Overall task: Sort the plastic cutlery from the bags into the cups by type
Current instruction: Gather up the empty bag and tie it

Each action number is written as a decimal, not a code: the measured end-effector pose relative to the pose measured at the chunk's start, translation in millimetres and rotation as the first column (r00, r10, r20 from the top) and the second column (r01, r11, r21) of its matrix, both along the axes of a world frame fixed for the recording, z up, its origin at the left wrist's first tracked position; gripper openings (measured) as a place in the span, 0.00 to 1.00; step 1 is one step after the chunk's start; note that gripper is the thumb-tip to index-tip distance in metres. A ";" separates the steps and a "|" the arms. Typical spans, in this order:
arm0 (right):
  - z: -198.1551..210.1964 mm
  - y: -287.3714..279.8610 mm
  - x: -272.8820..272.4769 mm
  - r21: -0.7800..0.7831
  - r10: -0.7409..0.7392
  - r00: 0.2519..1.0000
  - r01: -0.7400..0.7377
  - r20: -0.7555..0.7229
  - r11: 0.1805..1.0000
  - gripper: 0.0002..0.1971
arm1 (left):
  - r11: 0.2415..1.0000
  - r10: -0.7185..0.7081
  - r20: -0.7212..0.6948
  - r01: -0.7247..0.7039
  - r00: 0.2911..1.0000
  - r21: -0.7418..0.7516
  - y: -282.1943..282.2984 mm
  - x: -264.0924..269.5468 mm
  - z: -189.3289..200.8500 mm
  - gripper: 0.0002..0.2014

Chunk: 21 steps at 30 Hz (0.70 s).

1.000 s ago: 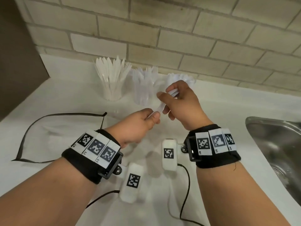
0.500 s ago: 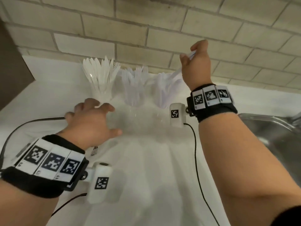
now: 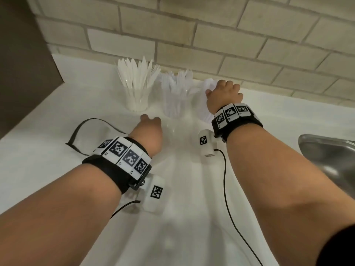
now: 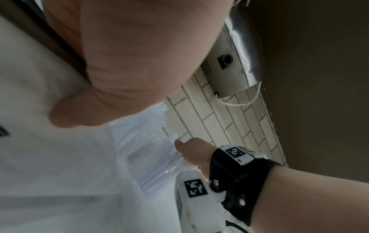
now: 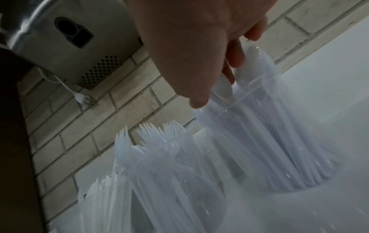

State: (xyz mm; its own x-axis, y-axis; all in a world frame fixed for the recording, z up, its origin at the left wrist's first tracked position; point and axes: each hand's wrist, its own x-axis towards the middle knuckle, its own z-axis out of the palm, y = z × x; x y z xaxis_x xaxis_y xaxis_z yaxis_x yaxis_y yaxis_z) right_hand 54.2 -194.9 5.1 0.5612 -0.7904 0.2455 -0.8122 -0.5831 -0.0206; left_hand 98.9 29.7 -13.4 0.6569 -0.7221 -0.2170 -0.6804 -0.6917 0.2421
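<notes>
Three clear cups stand by the tiled wall: the knife cup [image 3: 137, 96] on the left, the fork cup [image 3: 175, 104] in the middle, the spoon cup [image 3: 203, 110] on the right. My right hand [image 3: 223, 93] is over the spoon cup [image 5: 259, 126], thumb and fingers pinching a white spoon [image 5: 226, 85] whose handle is down among the others. My left hand [image 3: 150, 127] is low over the counter in front of the knife and fork cups, at a faint clear bag [image 3: 172, 131]. Its fingers point down and are hidden.
A flat clear bag with a black edge [image 3: 92, 120] lies left of my left hand. A steel sink [image 3: 330, 156] is at the right. Black cables [image 3: 224, 179] trail from the wrist cameras. A metal box [image 5: 69, 39] hangs on the wall.
My right hand came down from high against the wall and lowered the spoon into the right cup. My left hand moved right and forward to the spot before the cups.
</notes>
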 end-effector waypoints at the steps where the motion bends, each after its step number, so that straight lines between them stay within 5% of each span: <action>1: -0.6 -0.1 -0.7 -0.004 0.002 1.000 -0.002 -0.014 1.000 0.28 | 0.998 -0.036 0.042 0.035 0.998 0.043 -4.3 -2.6 2.4 0.17; 4: 6.9 6.6 -7.0 -0.027 0.025 1.000 -0.025 0.001 0.999 0.31 | 0.988 -0.119 0.095 0.108 0.988 0.114 -12.4 -6.5 5.5 0.12; 7: 26.9 29.0 -17.5 -0.028 0.095 0.983 -0.092 0.157 0.995 0.29 | 0.994 -0.052 0.075 0.059 0.996 -0.095 -8.6 -4.1 4.5 0.11; 10: 41.2 59.3 -30.6 0.227 0.184 0.943 -0.250 0.277 0.941 0.27 | 0.948 0.022 0.041 -0.008 0.999 -0.317 0.0 2.1 12.0 0.11; 13: 35.5 92.8 -47.7 0.612 0.048 0.809 -0.481 0.586 0.627 0.41 | 0.850 0.112 -0.028 -0.111 0.993 -0.515 9.0 15.0 30.5 0.07; 15: 22.2 109.6 -53.2 0.648 -0.032 0.698 -0.645 0.715 0.405 0.54 | 0.741 0.148 -0.118 -0.189 0.982 -0.644 16.3 20.6 40.8 0.03; 17: 9.2 124.3 -51.8 0.627 -0.013 0.641 -0.747 0.768 0.221 0.55 | 0.629 0.132 -0.247 -0.274 0.960 -0.727 22.0 21.4 44.2 0.05; 19: 1.0 137.2 -46.4 0.602 0.018 0.611 -0.784 0.791 0.152 0.40 | 0.496 0.076 -0.442 -0.418 0.894 -0.761 26.8 21.7 42.8 0.06; 21: -0.9 146.1 -41.2 0.590 -0.029 0.598 -0.781 0.801 0.203 0.26 | 0.405 0.061 -0.555 -0.529 0.830 -0.746 33.7 22.8 41.6 0.06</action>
State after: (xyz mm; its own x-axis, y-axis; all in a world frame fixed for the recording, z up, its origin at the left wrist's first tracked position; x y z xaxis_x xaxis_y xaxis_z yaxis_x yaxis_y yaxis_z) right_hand 13.0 -48.8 4.3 0.9090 -0.4167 0.0072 -0.0261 -0.0743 -0.9969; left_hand 121.7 63.4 28.2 0.8880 -0.4499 0.0947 -0.1557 -0.1005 0.9827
